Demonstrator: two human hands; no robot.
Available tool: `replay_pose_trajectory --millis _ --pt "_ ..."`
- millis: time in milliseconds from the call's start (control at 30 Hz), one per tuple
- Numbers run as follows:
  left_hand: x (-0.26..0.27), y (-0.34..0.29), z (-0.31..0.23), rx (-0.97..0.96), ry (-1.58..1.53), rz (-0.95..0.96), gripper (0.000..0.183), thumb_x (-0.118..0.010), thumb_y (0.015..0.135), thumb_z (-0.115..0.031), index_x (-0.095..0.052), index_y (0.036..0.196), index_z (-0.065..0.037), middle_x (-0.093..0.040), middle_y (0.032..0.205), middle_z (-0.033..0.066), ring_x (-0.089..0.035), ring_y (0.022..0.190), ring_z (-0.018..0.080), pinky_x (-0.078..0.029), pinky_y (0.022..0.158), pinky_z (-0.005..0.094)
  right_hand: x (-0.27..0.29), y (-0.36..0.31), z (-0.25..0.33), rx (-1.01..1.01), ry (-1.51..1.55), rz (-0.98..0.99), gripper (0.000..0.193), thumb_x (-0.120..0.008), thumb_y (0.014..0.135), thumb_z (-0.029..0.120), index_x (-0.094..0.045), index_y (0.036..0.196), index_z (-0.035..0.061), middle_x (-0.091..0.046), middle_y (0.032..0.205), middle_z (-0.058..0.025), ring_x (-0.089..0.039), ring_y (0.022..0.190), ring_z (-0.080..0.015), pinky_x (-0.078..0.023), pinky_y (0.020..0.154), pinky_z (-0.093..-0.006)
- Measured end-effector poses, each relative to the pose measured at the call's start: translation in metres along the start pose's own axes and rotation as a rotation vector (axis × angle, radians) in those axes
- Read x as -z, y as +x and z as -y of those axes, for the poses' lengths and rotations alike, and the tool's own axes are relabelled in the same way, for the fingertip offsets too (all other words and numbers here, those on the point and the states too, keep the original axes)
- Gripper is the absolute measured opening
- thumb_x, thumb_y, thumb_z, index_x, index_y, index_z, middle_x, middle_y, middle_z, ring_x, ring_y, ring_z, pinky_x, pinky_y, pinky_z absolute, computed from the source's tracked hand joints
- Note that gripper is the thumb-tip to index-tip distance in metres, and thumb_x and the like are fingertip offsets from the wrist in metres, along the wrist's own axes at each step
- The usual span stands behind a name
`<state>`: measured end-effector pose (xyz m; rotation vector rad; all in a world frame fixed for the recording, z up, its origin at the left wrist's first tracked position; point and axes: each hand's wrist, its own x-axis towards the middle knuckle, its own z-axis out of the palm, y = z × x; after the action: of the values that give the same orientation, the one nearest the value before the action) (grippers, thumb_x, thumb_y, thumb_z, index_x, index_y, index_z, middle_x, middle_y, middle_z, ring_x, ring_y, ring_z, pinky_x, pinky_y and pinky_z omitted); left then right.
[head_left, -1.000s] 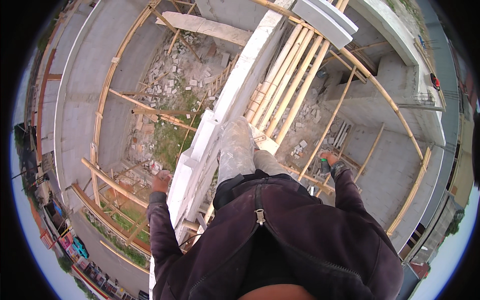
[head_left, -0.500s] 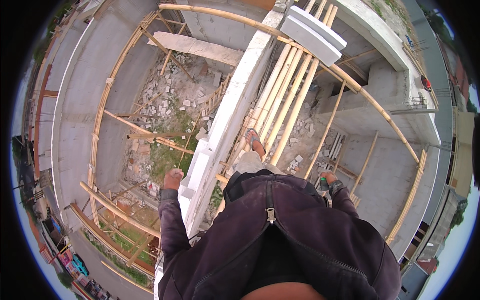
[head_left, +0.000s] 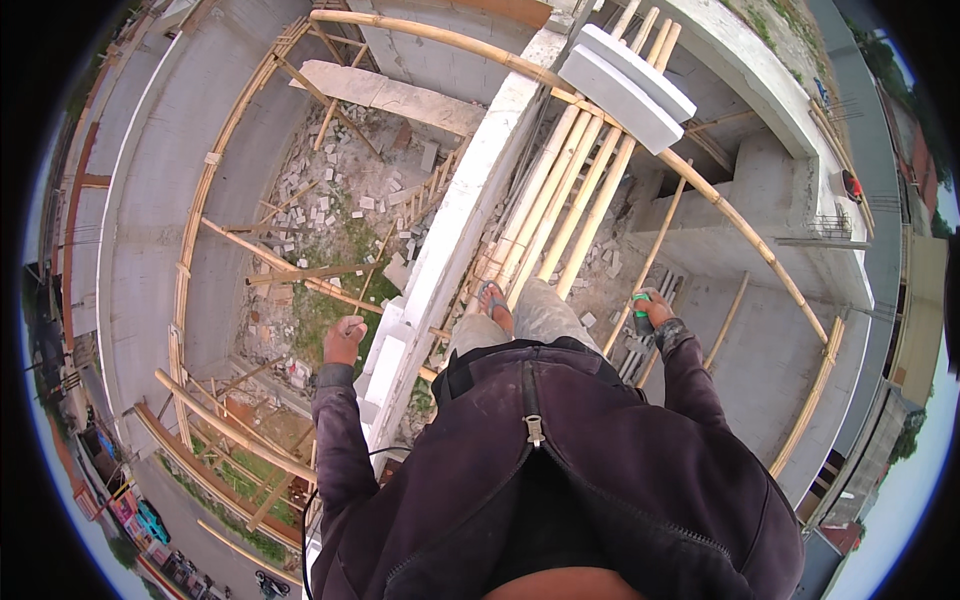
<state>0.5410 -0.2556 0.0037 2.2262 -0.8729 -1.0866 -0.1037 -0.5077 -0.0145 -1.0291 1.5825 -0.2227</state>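
My right hand (head_left: 656, 308), off to the right, is closed around a green-and-dark handheld object (head_left: 641, 306); its exact kind is unclear. On the left, my left hand (head_left: 343, 340) is curled into a fist with nothing seen in it, beside white blocks (head_left: 386, 350) along the wall top. Between my hands, my sandalled foot (head_left: 493, 300) stands on a walkway of bamboo poles (head_left: 560, 190). Farther ahead, long pale grey blocks (head_left: 625, 90) lie across these poles. A black cord (head_left: 308, 510) loops by my left sleeve.
A narrow wall (head_left: 470, 190) runs along the walkway's left side. Below on both sides lies ground with broken block rubble (head_left: 330, 190). A curved bamboo rail (head_left: 745, 230) crosses ahead and right. Bamboo scaffolding (head_left: 190, 250) stands at left.
My right hand has moved forward, showing more of the green-and-dark object. My other leg has come forward into view. The black cord now shows near my left arm.
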Motion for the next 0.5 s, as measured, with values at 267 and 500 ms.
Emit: replay_pose_trajectory --millis 267,500 --pt "-0.013 -0.039 -0.034 0.148 -0.408 -0.130 0.027 -0.066 0.089 -0.023 -0.068 0.107 -0.002 -0.070 0.091 0.0063 -0.063 0.078 0.0119 -0.050 0.067 0.0275 -0.052 0.047 0.119 0.206 -0.318 0.257 0.042 -0.070 0.075 0.021 -0.059 0.114 0.0091 -0.061 0.092 -0.0071 -0.060 0.077 -0.0190 -0.050 0.070 -0.0336" --pt "-0.124 -0.089 -0.058 0.154 -0.504 -0.223 0.024 -0.065 0.090 -0.022 -0.069 0.105 -0.003 -0.069 0.090 0.0047 -0.062 0.075 0.0118 -0.050 0.070 0.0286 -0.115 0.107 0.217 0.106 -0.272 0.751 0.038 -0.065 0.079 0.008 -0.054 0.116 0.0028 -0.062 0.092 -0.0083 -0.064 0.080 -0.0186 -0.051 0.071 -0.0315"
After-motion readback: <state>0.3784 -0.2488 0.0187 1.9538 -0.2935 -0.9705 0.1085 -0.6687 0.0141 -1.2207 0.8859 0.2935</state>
